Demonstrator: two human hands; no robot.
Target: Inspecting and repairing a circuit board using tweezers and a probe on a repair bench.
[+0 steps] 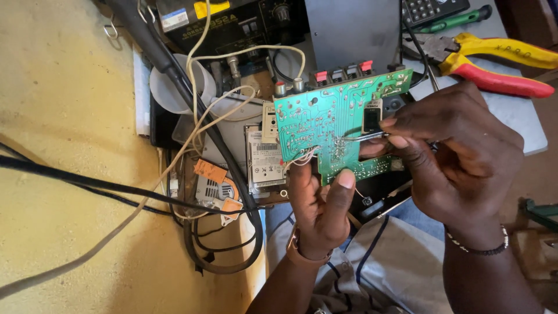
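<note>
Both hands closed: left hand (317, 203) gripping green circuit board (334, 125), right hand (459, 157) pinching tweezers (363, 136) against it.

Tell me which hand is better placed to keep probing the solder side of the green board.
Right, probably. The right hand already pinches the thin metal tool, its tip on the green circuit board. The left hand grips the board's lower edge, steadying it.

Left hand (317, 203) raised, fingers curled in a grip; right hand (459, 151) beside it, fingertips (390, 131) pinched together.
</note>
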